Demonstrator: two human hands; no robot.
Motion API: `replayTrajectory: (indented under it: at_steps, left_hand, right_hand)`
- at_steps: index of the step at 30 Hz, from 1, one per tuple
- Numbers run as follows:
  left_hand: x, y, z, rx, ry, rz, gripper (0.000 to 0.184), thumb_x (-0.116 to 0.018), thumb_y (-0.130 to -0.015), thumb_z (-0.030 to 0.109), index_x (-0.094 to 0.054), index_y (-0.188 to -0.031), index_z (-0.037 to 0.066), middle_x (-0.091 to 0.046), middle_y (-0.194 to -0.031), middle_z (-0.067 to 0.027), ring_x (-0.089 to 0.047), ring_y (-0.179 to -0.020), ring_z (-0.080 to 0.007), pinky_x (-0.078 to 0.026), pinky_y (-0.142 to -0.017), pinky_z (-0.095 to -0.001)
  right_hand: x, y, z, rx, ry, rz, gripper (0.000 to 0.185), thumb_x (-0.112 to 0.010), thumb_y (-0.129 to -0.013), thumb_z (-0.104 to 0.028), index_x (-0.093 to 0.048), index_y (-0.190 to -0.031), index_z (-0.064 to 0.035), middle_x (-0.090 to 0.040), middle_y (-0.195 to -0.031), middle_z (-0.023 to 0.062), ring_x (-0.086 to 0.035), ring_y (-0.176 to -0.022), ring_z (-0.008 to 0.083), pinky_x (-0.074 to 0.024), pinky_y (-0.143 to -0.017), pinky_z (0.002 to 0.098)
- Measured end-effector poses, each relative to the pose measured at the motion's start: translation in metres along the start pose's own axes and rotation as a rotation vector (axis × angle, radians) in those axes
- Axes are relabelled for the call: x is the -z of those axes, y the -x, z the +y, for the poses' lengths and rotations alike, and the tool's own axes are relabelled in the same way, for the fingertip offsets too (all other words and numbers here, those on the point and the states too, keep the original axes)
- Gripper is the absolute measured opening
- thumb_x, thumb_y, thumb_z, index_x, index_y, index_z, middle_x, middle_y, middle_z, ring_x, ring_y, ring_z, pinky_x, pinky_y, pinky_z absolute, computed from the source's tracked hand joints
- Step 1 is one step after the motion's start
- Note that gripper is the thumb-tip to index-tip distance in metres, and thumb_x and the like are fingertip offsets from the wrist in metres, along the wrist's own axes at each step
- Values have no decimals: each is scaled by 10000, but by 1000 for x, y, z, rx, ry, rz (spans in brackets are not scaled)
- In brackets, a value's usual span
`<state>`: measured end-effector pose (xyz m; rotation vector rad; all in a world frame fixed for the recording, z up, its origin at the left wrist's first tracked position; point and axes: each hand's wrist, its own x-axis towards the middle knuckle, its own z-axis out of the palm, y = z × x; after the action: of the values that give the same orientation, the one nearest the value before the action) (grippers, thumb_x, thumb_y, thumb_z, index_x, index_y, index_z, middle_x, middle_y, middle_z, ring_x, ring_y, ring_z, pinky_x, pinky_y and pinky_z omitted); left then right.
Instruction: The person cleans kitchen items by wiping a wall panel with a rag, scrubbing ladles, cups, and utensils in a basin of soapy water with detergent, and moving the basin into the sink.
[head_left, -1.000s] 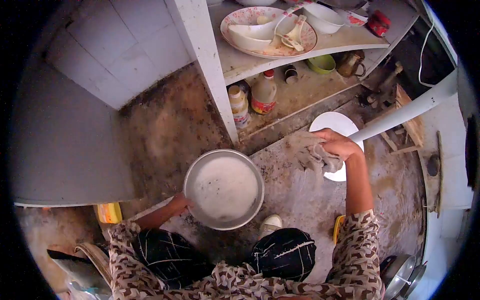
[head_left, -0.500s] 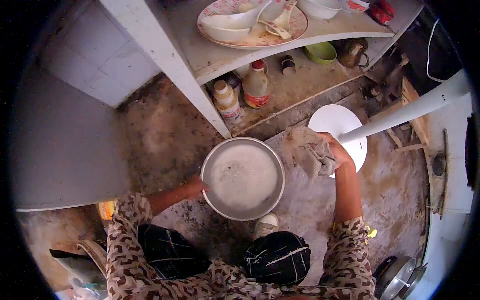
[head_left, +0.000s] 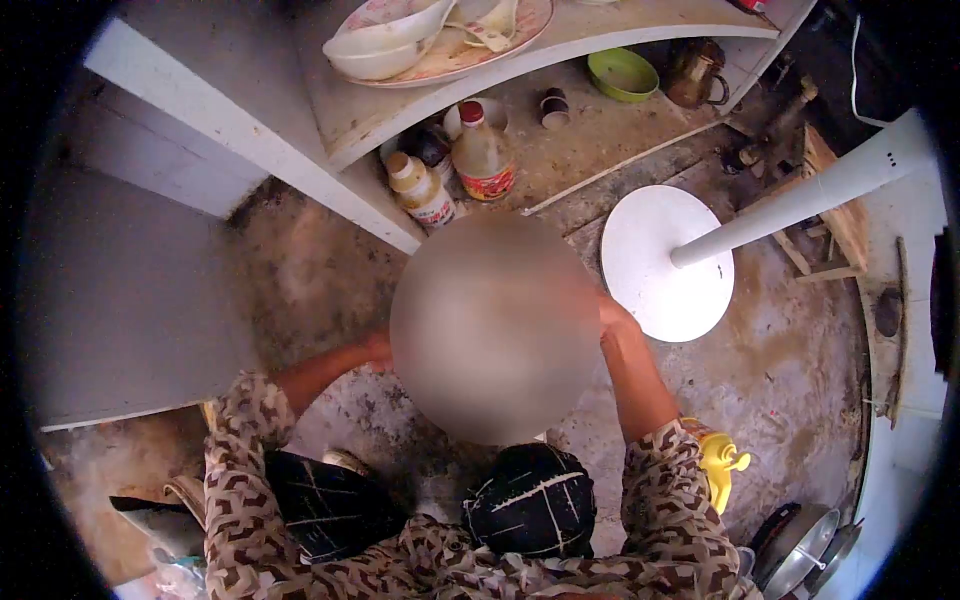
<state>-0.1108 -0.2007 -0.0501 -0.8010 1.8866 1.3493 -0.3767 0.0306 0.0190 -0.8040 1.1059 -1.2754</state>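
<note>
Seemingly a greyish basin [head_left: 475, 345], heavily blurred

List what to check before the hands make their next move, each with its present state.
1. Left grip in full view: not ok, blur hides part of it.
2. Right grip firmly closed: cannot tell, blurred.
3. Whatever lies between the grips steady: cannot tell, blurred over.
4. Stand resting with its round base on the floor: ok.
5. Yellow bottle clear of the right sleeve: cannot tell, the sleeve partly hides it.
6. Red-capped bottle standing on the lower shelf: ok.
</note>
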Motion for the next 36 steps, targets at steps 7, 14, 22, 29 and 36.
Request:
replayTrajectory:
  at_steps: [7, 14, 22, 29, 36]
  left_hand:
    - [-2, 56, 72, -39, 895, -266, 757, -318, -783, 691, -412, -1240, 96, -545, -1123, -113, -536, -1025, -240, -455, -835, -403]
    - [12, 75, 80, -113, 837, -203, 525, -435, -844, 454, -459, -1192, 61, -549, -1102, -114, -550, -976, -234, -449, -835, -391]
    - [9, 29, 70, -215, 876, -573, 510, -408, -877, 465, -444, -1231, 100, -556, -1100, -79, -546, -975, -220, -432, -853, -386]
    - [3, -4, 86, -114, 743, -708, 558, -454, -832, 485, -429, -1250, 115, -534, -1135, -43, -529, -988, -193, -414, -867, -365]
    - [-2, 14, 89, -152, 670, -759, 621, -510, -769, 496, -430, -1239, 99, -502, -1169, -42, -497, -1025, -180, -388, -884, -340]
  right_hand:
    - [-64, -13, -49, 59, 161, -240, 587, -589, -780, -245, -376, -1289, -46, -471, -1227, 127, -485, -1049, 178, -381, -902, 295]
    - [-68, 3, -54, 127, 287, -313, 577, -602, -803, -257, -364, -1291, -64, -499, -1211, 102, -481, -1070, 163, -388, -912, 289]
    - [-33, 13, -99, 125, 417, 219, 217, -537, -848, -125, -601, -1038, -41, -620, -988, 52, -551, -936, 121, -431, -850, 283]
    - [-39, -22, -231, 678, 1040, 711, 269, -520, -840, -110, -582, -1095, -48, -620, -969, 22, -547, -874, 102, -423, -789, 229]
    - [-9, -135, -304, 741, 1443, 54, 534, -633, -702, -115, -482, -1214, -130, -435, -1270, 94, -421, -1130, 242, -356, -935, 349]
